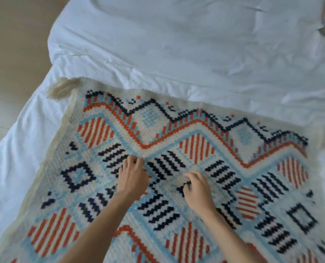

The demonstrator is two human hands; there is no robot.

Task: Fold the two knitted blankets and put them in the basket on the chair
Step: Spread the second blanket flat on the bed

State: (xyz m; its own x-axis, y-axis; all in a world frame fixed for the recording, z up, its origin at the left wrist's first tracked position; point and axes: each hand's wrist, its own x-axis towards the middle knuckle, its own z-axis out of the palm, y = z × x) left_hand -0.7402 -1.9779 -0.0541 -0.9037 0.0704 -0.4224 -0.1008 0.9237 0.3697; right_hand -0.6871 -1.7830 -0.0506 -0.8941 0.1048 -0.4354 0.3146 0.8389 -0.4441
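A knitted blanket, cream with orange, navy and light-blue geometric patterns, lies spread flat on the bed and fills the lower half of the view. A cream tassel hangs off its far left corner. My left hand rests on the blanket near its middle, fingers curled and pinching the knit. My right hand sits just to the right, fingers bent down into the fabric. Only one blanket shows; the basket and chair are out of view.
A rumpled white duvet covers the bed beyond the blanket. The bed's left edge drops to a beige floor at the left.
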